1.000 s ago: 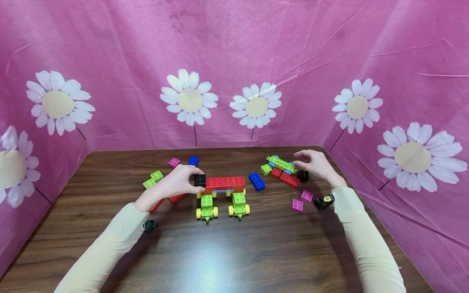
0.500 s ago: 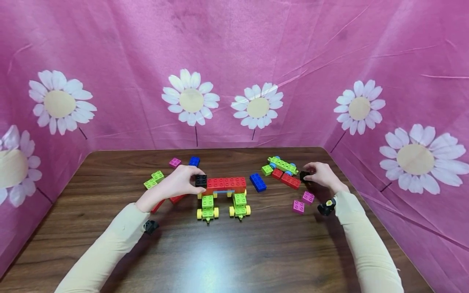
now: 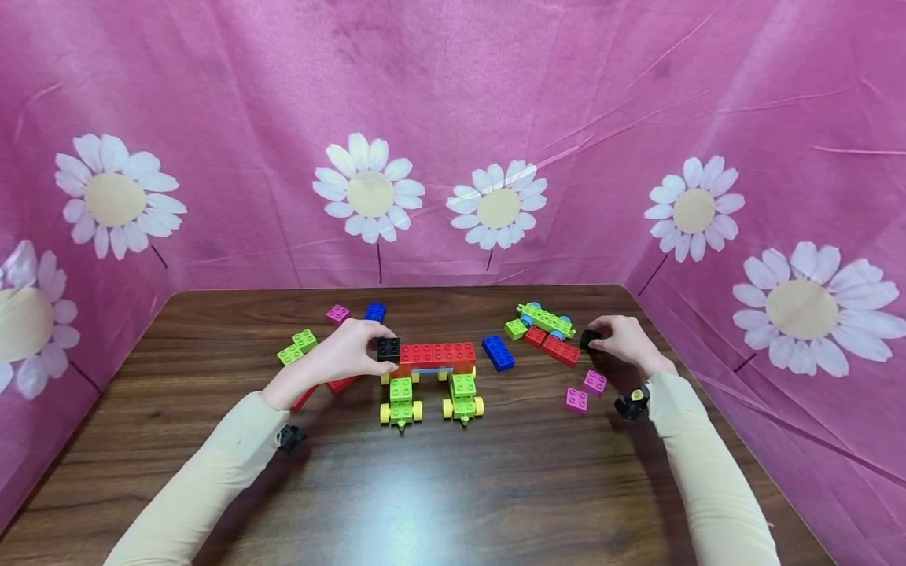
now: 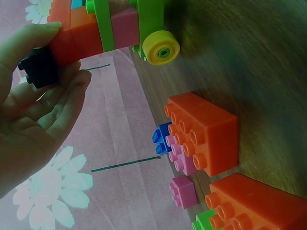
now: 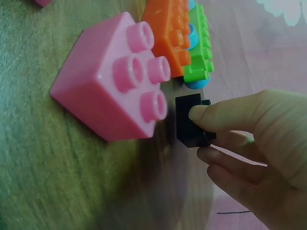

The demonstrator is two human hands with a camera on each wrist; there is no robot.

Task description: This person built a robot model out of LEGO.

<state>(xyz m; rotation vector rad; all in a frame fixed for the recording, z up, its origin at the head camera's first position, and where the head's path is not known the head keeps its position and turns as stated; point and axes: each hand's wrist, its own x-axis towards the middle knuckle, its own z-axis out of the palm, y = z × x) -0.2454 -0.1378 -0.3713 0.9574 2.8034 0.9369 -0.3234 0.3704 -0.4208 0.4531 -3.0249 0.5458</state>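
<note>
The left hand pinches a black block at the left end of the red-topped wheeled toy, apparently to steady it, while the right hand grips a second black block between thumb and fingers near the green car on the counter.

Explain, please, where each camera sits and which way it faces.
Head: on the head, facing forward and down at the table; left hand, right hand and sleeves show.
Left wrist: on that wrist, facing a black brick; the left hand shows.
Right wrist: on that wrist, facing another black brick; the right hand shows.
Shared: head and right wrist both show the green wheeled base.
</note>
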